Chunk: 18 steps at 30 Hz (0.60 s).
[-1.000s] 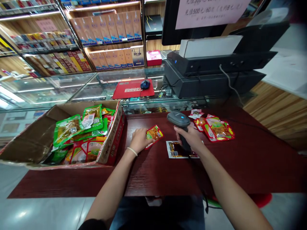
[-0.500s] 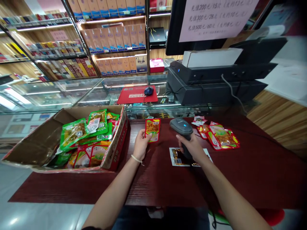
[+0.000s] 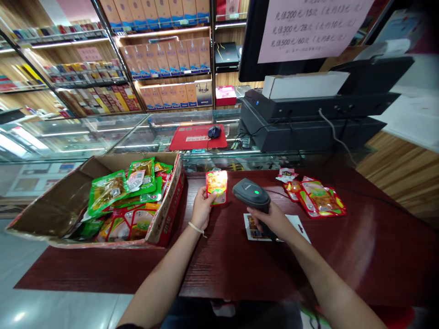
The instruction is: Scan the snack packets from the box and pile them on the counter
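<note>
Between thumb and fingers, my left hand (image 3: 202, 208) pinches a small red-edged snack packet (image 3: 217, 186), its upper part lit brightly. My right hand (image 3: 270, 219) wraps round the handle of a dark barcode scanner (image 3: 252, 194), whose head points left at the packet and shows a green light. Beneath the right hand, partly covered by it, lies a flat white-edged packet (image 3: 298, 227) on the dark red table (image 3: 219, 269). Left of my left hand stands an open cardboard box (image 3: 168, 205) with several green packets (image 3: 107, 191) and red packets inside.
On the right side of the table lie several red snack packets (image 3: 320, 198) and a small pink packet (image 3: 286, 174). Behind are a glass counter with a red mouse pad (image 3: 187, 138), a mouse (image 3: 214, 131), and the dark back of a checkout machine (image 3: 308, 130). Stocked shelves line the wall.
The scanner has moved left, closer to the packet, and its light has turned from blue to green. A bright glow now falls on the packet. My left hand has barely moved.
</note>
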Motion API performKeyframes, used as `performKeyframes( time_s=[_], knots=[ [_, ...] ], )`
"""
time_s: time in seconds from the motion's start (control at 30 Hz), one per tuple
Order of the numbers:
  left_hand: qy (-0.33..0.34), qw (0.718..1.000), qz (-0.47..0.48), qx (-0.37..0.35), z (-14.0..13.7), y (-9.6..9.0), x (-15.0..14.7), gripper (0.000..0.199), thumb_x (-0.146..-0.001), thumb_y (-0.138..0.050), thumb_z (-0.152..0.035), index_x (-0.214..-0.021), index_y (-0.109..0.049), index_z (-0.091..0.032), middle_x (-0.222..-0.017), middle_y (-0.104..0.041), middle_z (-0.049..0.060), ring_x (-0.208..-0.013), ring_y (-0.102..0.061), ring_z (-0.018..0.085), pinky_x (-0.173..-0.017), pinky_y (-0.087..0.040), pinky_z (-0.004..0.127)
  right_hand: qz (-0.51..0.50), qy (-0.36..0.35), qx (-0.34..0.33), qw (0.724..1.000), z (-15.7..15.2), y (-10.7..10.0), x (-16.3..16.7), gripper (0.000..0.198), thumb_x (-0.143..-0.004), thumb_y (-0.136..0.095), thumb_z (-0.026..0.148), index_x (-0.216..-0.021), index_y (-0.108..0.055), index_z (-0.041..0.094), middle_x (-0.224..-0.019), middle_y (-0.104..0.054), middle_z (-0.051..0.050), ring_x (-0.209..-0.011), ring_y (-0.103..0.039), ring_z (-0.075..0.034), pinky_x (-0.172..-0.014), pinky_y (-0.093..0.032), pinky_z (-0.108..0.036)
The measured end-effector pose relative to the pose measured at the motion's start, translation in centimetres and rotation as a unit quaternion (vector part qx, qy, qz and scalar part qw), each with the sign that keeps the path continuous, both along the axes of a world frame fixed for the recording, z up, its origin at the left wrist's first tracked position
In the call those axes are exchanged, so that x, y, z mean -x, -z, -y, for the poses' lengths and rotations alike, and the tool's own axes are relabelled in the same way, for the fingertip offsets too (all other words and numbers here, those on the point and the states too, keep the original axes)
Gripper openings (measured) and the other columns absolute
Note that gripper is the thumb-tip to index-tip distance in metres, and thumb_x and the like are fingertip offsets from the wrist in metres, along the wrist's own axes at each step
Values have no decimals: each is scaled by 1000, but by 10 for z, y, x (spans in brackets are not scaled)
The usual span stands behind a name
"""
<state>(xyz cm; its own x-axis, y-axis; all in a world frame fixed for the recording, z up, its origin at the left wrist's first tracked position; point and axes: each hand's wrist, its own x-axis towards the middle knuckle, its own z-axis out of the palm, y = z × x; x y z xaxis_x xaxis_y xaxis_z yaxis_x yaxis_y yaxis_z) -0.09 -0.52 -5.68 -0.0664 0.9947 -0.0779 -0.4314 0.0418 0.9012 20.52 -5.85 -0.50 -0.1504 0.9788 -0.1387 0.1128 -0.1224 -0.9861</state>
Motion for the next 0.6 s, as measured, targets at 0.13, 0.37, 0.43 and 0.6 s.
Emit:
performKeyframes(
  time_s=[0.13,0.37,0.43,0.6],
  knots=[
    [9,1000,15,-1,-1,-1,1,44,-68,-78,-33,-101,-54,-16,-93,-70,4,-79,-67,15,-79,-52,31,-35,21,5,999,-1,0,0,40,-71,-75,50,-85,-49,23,-49,-53,7,-36,-47,-12,-35,-37,-23],
    [-20,999,-42,-25,-5,3,2,46,-71,-75,-36,-106,-53,-16,-100,-69,6,-87,-67,17,-82,-52,31,-78,68,3,995,-7,-1,-7,41,-70,-76,51,-83,-47,24,-49,-53,7,-34,-45,-11,-33,-34,-22],
    [-29,996,-77,-37,-4,-3,0,43,-74,-72,-37,-107,-53,-16,-103,-68,7,-89,-66,18,-83,-52,32,-86,85,-1,993,-9,-3,-9,39,-73,-74,51,-82,-46,25,-50,-53,7,-34,-45,-11,-32,-34,-22],
    [-42,979,-160,-119,6,-43,-7,36,-81,-65,-33,-112,-55,-17,-110,-66,9,-99,-64,19,-88,-51,32,-108,115,-33,987,-9,-17,-15,37,-76,-70,52,-78,-45,24,-51,-51,8,-35,-45,-11,-32,-37,-22]
  ],
)
